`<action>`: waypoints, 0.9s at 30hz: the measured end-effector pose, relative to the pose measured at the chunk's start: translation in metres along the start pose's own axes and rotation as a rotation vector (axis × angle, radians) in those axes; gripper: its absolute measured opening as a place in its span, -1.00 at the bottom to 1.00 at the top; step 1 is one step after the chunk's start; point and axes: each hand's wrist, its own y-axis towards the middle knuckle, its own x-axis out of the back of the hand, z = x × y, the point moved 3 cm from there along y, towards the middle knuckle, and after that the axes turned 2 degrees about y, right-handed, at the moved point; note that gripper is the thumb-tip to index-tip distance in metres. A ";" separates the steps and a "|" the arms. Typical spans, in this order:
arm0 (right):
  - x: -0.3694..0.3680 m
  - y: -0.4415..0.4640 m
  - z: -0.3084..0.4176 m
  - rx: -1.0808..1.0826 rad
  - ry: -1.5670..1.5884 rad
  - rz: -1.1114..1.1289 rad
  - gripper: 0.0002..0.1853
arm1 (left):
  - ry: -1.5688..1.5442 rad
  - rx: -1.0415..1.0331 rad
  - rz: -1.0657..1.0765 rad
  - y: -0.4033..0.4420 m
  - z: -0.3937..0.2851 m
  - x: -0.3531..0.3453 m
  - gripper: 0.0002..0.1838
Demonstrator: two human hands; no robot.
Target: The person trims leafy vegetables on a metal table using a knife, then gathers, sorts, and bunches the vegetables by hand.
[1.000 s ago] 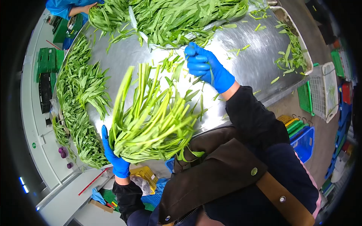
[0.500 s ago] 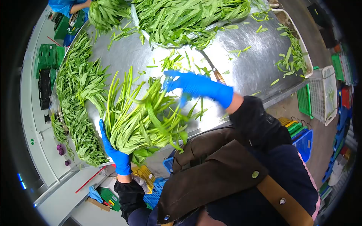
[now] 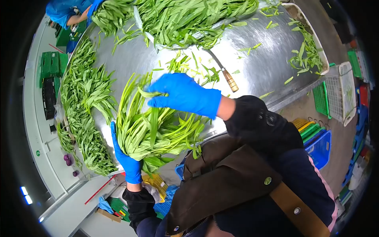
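Observation:
My left hand [image 3: 128, 164], in a blue glove, cradles a thick bunch of long-leafed greens [image 3: 146, 136] from its left and lower side. The bunch's pale green stems fan upward and to the right above the metal table [image 3: 276, 51]. Over the top of the bunch, my gloved right hand [image 3: 185, 94] pinches a single leafy stem [image 3: 153, 94] between thumb and fingers. A curved knife with a wooden handle [image 3: 230, 81] lies on the table beyond my right hand. Cut stem pieces [image 3: 179, 63] are scattered near it.
A large heap of greens [image 3: 189, 19] sits at the far side in a plastic sheet. Another row of greens [image 3: 85, 106] runs along the left edge. At upper left, a co-worker's blue sleeve [image 3: 63, 12] reaches in. Crates [image 3: 318, 146] stand at the right.
My right hand has moved left over the bunch and now pinches a stem. My left hand stays around the bunch. At upper left, the co-worker's gloved hand has come into view.

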 end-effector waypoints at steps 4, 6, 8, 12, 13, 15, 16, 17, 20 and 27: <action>0.060 0.002 -0.083 -0.317 0.709 -0.426 -0.84 | -0.048 0.026 -0.040 -0.009 0.013 0.017 -0.29; 0.063 -0.004 -0.134 -0.418 0.850 -0.246 -0.74 | 0.098 0.069 -0.068 -0.018 0.036 0.041 -0.38; 0.002 -0.010 -0.120 0.108 0.556 -0.006 -0.58 | 0.075 0.090 -0.078 -0.013 0.035 0.038 -0.40; -0.037 -0.017 -0.073 -0.432 1.115 0.141 -0.50 | 0.041 0.122 -0.031 -0.003 0.035 0.036 -0.43; 0.002 -0.023 -0.057 -0.497 0.891 0.111 -0.59 | 0.000 0.147 -0.041 -0.007 0.038 0.037 -0.42; 0.009 -0.029 -0.076 -0.560 0.972 0.124 -0.61 | 0.062 0.060 0.082 -0.014 0.033 0.032 -0.35; 0.018 -0.031 -0.076 -0.646 1.016 0.159 -0.62 | 0.018 0.079 0.079 -0.013 0.022 0.015 -0.31; 0.013 -0.040 -0.100 -0.519 1.096 0.170 -0.61 | -0.016 0.115 0.092 -0.009 0.014 0.007 -0.25; 0.017 -0.046 -0.087 -0.561 1.058 -0.049 -0.67 | -0.021 0.103 0.090 -0.003 0.001 -0.004 -0.25; 0.058 -0.066 -0.128 -0.402 0.466 0.176 -0.60 | 0.073 0.064 -0.024 -0.005 0.022 0.035 -0.43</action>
